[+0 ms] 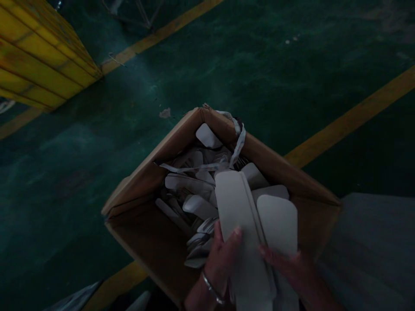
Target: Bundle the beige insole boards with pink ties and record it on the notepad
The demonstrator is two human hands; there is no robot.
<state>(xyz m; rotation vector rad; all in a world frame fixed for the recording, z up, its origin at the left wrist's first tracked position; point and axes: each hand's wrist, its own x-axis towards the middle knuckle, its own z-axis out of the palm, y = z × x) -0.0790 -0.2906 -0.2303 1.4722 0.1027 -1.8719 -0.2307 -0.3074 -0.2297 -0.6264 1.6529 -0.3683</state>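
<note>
1. Gripping long white pieces (236, 203), thumb on top, L hand (223, 259) held them above cardboard box (139, 246), prob. to keep the stack even.
2. R hand (293, 268) held rounded white piece (279, 220) alongside, thumb across; fingers mostly hidden.
3. Loose pieces (201, 207) filled much of box; white strap (239, 149) lay across them, poss. snag. Yellow crate (42, 56) stood well apart on green floor (292, 86).

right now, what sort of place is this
Probably a factory or warehouse: the green floor, yellow floor line and cardboard box of loose pale flat pieces suggest it.
</note>
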